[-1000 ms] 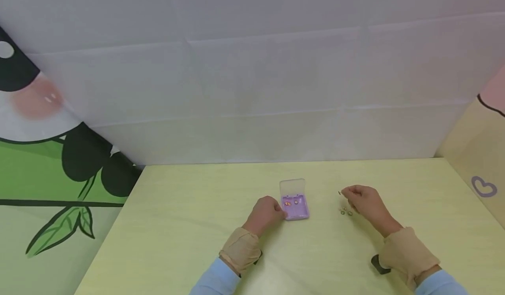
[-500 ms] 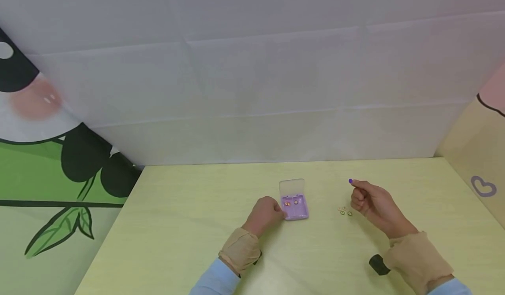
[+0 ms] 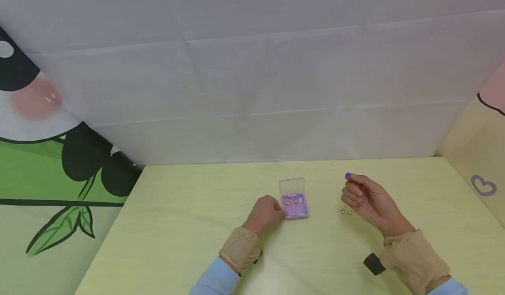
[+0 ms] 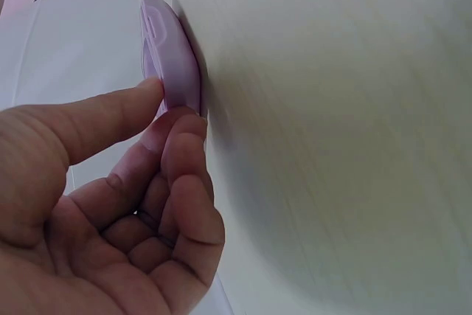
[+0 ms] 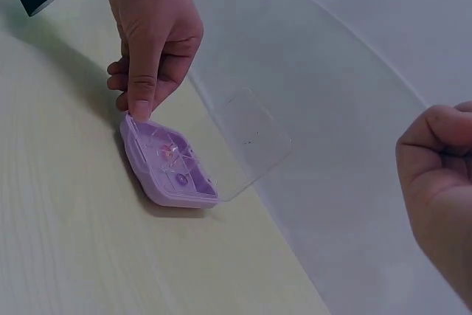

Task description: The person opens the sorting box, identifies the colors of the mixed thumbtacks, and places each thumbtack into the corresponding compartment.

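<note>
1. Left hand (image 3: 265, 215) pinches a corner of the open purple case (image 3: 296, 217) on the pale yellow table (image 3: 169, 225).
2. Right hand (image 3: 371, 200), raised, fingers curled, pinches a purple piece (image 3: 348, 175).
3. Inside lie trinkets (image 3: 287, 203); the clear lid (image 3: 292, 185) is tipped back.
4. Small rings (image 3: 350, 213) lie near that hand.
5. White backdrop (image 3: 252, 89) behind.

left hand (image 5: 158, 31) pinches purple case (image 5: 181, 201); clear lid (image 5: 254, 145) raised; right hand (image 5: 442, 182) fingers curled

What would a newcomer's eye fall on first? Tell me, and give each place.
Probably the open purple box on the table, its edge pinched by the left hand. Next, the bright purple dot the right hand pinches, raised above the table. The cartoon painting along the head view's left side stands out.
</note>
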The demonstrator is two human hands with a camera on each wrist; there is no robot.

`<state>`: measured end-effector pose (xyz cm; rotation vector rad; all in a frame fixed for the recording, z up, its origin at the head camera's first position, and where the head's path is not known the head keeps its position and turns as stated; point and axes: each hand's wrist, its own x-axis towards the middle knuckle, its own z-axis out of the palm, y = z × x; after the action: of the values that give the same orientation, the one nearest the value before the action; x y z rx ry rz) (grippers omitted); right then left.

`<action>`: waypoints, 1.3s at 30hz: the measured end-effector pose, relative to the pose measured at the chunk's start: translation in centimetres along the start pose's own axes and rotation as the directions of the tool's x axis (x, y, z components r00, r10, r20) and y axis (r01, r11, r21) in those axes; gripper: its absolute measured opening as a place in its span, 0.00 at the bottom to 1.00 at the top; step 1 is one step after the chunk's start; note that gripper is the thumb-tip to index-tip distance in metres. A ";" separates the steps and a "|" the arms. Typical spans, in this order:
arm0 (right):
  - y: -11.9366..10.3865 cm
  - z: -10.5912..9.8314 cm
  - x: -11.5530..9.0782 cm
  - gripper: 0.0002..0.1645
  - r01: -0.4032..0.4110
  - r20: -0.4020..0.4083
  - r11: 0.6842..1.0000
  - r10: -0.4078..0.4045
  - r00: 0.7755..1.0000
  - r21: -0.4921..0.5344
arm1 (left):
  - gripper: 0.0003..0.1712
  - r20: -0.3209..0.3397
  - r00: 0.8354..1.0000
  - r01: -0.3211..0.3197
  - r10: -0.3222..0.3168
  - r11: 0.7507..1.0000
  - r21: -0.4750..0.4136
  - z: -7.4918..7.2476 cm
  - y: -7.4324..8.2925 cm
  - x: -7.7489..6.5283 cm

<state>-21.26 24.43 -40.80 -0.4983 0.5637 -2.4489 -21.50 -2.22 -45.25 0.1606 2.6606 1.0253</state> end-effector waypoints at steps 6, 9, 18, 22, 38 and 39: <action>0.6 0.1 0.3 0.34 -0.015 -0.032 0.998 0.013 0.999 -0.060 | 0.12 0.001 1.000 0.008 -0.008 1.000 -0.004 0.0 0.0 0.0; 0.8 0.1 0.3 0.33 -0.020 -0.061 0.997 0.015 0.998 -0.075 | 0.12 -0.002 1.000 0.010 -0.010 1.000 -0.006 0.1 -0.1 0.1; 1.0 -0.1 0.3 0.36 -0.021 -0.040 0.996 0.017 0.999 -0.082 | 0.12 -0.006 1.000 0.005 -0.005 1.000 -0.010 0.1 -0.2 0.1; 1.3 -0.2 0.2 0.36 -0.029 -0.044 0.994 0.025 0.999 -0.101 | 0.11 -0.001 1.000 0.014 -0.014 1.000 -0.007 0.2 -0.3 0.2; 2.0 -1.0 0.2 0.35 -0.051 -0.104 0.976 0.030 0.994 -0.210 | 0.11 0.004 1.000 0.021 -0.021 1.000 -0.001 0.1 -0.2 0.2; 2.1 -1.0 0.2 0.35 -0.052 -0.105 0.976 0.030 0.994 -0.213 | 0.11 0.004 1.000 0.021 -0.021 1.000 -0.001 0.1 -0.2 0.2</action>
<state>-20.94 23.05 -42.65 -0.4449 0.8807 -2.3966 -21.64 -2.30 -45.52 0.1339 2.6523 1.0190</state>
